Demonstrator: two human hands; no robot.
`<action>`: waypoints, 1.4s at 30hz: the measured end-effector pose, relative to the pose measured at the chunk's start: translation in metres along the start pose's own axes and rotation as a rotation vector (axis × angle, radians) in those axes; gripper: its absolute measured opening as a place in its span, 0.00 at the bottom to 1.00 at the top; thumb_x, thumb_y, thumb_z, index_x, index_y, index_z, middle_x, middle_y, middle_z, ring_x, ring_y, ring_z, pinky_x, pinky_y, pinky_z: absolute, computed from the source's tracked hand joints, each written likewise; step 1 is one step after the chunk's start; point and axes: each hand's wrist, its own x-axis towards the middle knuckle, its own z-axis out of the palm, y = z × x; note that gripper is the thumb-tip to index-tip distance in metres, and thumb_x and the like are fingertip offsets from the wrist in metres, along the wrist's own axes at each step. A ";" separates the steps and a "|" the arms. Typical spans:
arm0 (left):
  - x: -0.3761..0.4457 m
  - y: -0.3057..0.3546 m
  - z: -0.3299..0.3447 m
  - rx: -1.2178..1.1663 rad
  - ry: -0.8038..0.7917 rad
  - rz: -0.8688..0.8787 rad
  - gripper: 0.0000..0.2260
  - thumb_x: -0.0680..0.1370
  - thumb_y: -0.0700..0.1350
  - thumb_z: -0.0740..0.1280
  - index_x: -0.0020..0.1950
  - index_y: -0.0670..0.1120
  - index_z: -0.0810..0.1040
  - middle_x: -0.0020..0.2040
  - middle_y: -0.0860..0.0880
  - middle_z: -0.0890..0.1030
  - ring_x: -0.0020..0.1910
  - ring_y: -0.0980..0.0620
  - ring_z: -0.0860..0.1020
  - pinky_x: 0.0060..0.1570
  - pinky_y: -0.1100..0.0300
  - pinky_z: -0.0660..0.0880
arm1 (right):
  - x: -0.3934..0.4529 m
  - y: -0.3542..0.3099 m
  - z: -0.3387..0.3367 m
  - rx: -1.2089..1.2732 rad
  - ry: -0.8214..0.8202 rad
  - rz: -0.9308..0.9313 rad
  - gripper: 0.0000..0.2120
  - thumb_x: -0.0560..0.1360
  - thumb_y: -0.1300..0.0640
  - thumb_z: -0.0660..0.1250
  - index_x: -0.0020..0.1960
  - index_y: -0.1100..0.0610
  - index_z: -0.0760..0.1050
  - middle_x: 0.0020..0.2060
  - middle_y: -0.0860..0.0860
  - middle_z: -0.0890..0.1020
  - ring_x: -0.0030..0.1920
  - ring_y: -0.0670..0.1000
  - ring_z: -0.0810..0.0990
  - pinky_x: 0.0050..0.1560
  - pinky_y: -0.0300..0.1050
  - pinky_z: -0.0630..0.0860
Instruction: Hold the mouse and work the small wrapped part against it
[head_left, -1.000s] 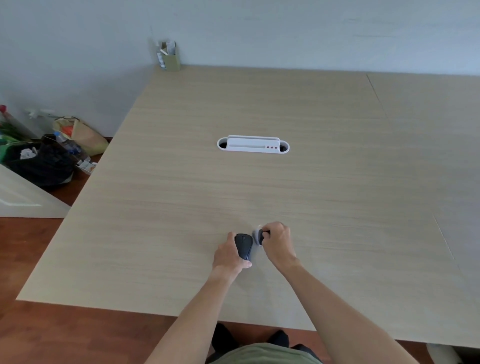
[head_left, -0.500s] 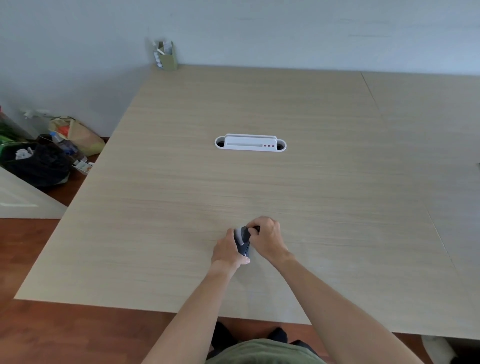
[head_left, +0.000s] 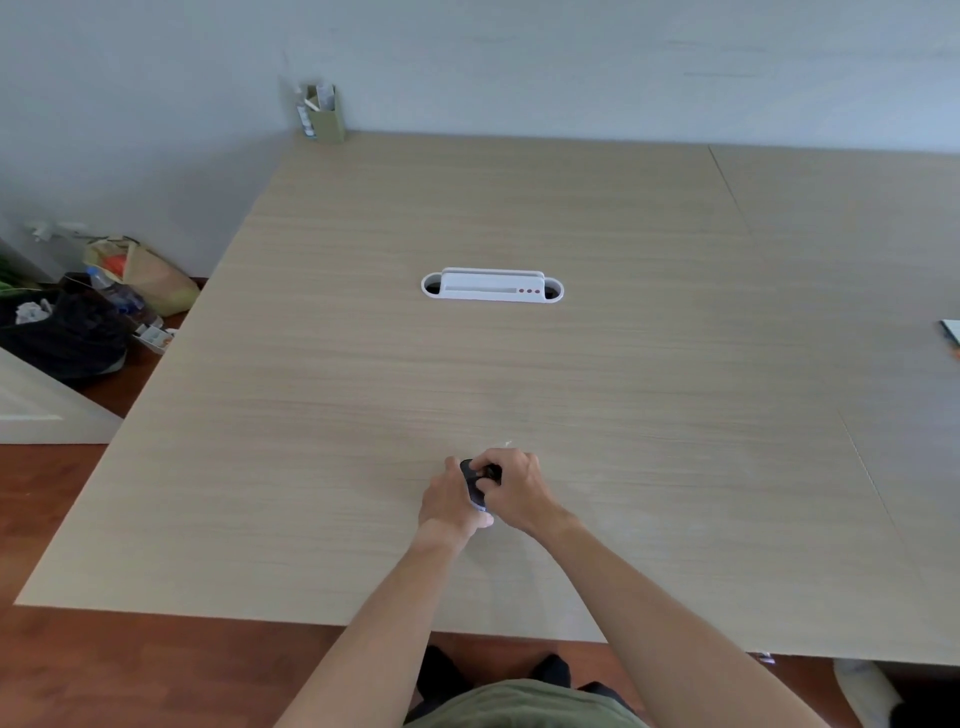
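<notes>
A small dark computer mouse sits between both hands over the near middle of the light wooden table. My left hand grips it from the left side. My right hand curls over its far right end, fingertips pressed on the dark body. Most of the mouse is hidden by the fingers. A small whitish fleck lies on the table just beyond my right hand.
A white cable grommet is set into the table's middle. A green holder with papers stands at the far left corner by the wall. Bags and a bottle lie on the floor at left. A flat object's edge shows at far right.
My right hand, which held a small pale-and-dark piece beside the mouse, has moved left onto the mouse. Both hands now close together on it.
</notes>
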 end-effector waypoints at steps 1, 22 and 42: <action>0.000 -0.001 0.001 -0.008 0.006 -0.005 0.31 0.63 0.42 0.79 0.59 0.44 0.66 0.52 0.45 0.79 0.51 0.43 0.79 0.48 0.51 0.79 | 0.004 -0.001 -0.002 0.034 -0.019 0.032 0.13 0.68 0.72 0.64 0.48 0.62 0.82 0.40 0.53 0.83 0.41 0.47 0.77 0.40 0.31 0.71; -0.003 -0.005 0.001 -0.039 0.039 0.007 0.31 0.63 0.41 0.80 0.55 0.44 0.62 0.46 0.49 0.74 0.48 0.44 0.77 0.42 0.55 0.75 | 0.015 0.007 -0.025 0.076 0.143 0.166 0.08 0.66 0.70 0.67 0.39 0.60 0.82 0.34 0.49 0.82 0.36 0.45 0.77 0.34 0.27 0.70; -0.007 0.000 -0.004 -0.063 0.024 -0.020 0.37 0.63 0.41 0.80 0.62 0.43 0.59 0.47 0.49 0.72 0.46 0.45 0.75 0.47 0.52 0.78 | 0.038 -0.009 -0.013 -0.390 0.085 0.198 0.06 0.76 0.65 0.60 0.40 0.61 0.69 0.40 0.57 0.75 0.37 0.57 0.73 0.33 0.46 0.68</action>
